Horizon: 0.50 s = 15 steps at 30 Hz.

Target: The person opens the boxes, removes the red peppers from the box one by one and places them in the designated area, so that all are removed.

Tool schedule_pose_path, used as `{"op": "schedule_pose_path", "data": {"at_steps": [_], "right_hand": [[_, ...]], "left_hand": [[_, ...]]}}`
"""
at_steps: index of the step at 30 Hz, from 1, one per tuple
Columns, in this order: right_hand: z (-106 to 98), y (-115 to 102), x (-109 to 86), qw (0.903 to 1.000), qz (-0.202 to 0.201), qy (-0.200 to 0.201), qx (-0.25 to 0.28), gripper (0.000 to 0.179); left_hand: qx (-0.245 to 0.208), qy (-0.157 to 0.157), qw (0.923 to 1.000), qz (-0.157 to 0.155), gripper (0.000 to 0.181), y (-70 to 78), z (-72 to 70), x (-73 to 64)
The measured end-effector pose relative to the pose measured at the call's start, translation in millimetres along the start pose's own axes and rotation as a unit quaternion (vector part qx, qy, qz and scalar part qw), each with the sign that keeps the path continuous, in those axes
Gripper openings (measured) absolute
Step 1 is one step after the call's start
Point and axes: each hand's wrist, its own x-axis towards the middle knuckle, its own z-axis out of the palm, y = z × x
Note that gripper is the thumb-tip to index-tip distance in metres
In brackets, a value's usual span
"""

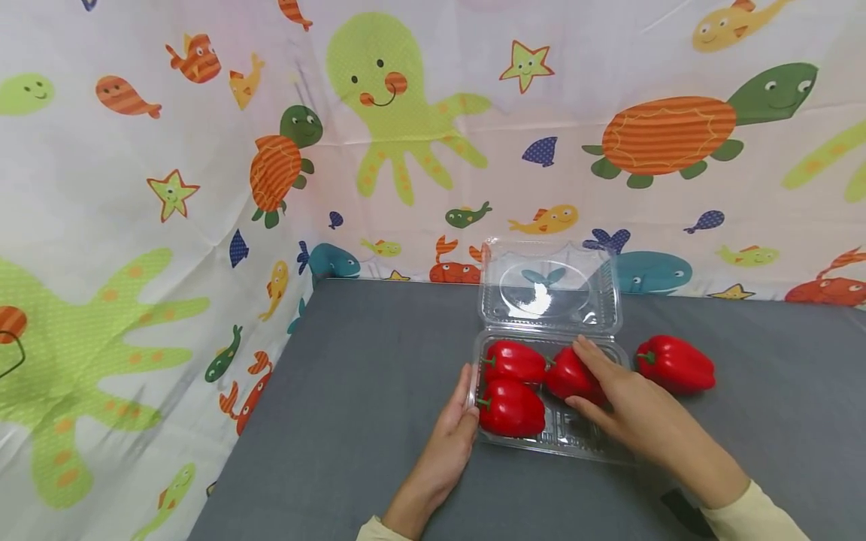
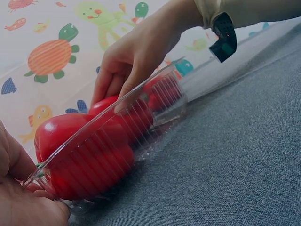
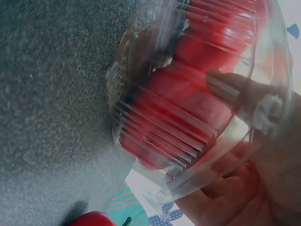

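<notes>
The left hand point(image 1: 443, 439) pinches the left rim of the clear, ribbed plastic clamshell container point(image 1: 563, 431), thumb on top; holding it level there should keep the base from sliding. Just inside that edge lie two glossy red bell peppers, one farther point(image 1: 516, 361) and one nearer point(image 1: 512, 409). Right of them, inside the base, the right hand point(image 1: 639, 406) holds a third glossy red bell pepper point(image 1: 572, 378), fingers and thumb only part-spread around it. Best to settle it flat, then spread the fingers gently, without dragging it. Outside, just right of the container, lies a fourth glossy red bell pepper point(image 1: 675, 364).

The right hand covers part of the base's right side; its wrist view is blurred through the ribbed wall, with the outside pepper cut off below.
</notes>
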Motion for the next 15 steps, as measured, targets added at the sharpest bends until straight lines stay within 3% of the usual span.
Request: {"op": "schedule_pose_path", "data": {"at_steps": [15], "right_hand": [[3.0, -1.7, 4.2, 0.9992, -0.013, 0.024, -0.028, 0.098]], "left_hand": [[0.004, -0.013, 0.9999, 0.001, 0.069, 3.1, -0.1, 0.3]]}}
